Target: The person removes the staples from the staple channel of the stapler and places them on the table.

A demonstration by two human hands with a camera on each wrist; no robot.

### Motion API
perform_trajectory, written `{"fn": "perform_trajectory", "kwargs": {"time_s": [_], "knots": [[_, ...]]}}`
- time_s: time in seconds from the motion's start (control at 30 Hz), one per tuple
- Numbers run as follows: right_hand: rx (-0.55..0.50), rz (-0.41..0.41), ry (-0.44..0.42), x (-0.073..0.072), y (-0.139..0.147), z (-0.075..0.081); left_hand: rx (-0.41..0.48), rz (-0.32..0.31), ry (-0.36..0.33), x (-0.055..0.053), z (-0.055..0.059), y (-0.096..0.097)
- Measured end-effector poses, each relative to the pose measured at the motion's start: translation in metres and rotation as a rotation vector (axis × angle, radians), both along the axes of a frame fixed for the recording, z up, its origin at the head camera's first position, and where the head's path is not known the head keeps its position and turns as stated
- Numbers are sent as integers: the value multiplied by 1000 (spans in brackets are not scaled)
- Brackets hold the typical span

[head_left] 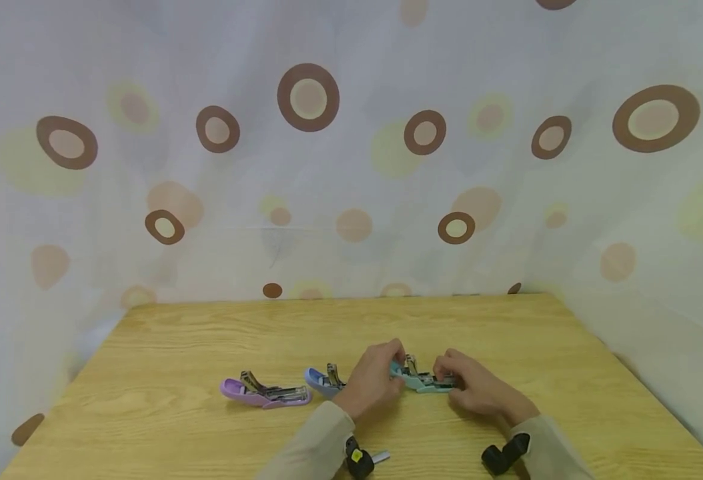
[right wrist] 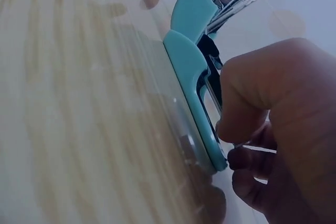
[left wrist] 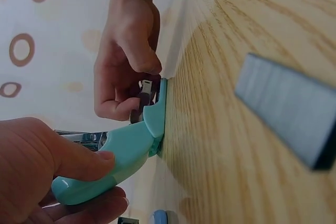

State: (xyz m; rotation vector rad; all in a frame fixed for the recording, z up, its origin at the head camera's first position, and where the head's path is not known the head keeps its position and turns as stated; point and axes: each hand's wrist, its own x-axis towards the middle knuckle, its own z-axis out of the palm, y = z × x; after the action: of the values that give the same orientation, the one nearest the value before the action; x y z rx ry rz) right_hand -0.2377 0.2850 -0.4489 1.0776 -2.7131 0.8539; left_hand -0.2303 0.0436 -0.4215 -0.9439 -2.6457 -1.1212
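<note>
A teal stapler, opened wide with its metal parts exposed, lies on the table between both hands. My left hand holds its raised handle, thumb on one side and fingers on the other. At the opposite end, the curled thumb and fingers of my right hand pinch the metal staple channel over the base. The right fingers partly hide the channel's end, and I cannot tell whether staples are between them.
A blue stapler, also opened, sits left of the teal one, partly behind my left hand. Farther left lies an opened purple stapler. A grey strip of staples rests on the wooden table near my left wrist. A patterned curtain hangs behind.
</note>
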Motion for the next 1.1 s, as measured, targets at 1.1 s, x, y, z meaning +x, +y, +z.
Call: {"fn": "perform_trajectory", "kwargs": {"time_s": [1.1], "knots": [[-154,-141,-28,9,11,4,-50,-24,-7,-2,-1,0]]}}
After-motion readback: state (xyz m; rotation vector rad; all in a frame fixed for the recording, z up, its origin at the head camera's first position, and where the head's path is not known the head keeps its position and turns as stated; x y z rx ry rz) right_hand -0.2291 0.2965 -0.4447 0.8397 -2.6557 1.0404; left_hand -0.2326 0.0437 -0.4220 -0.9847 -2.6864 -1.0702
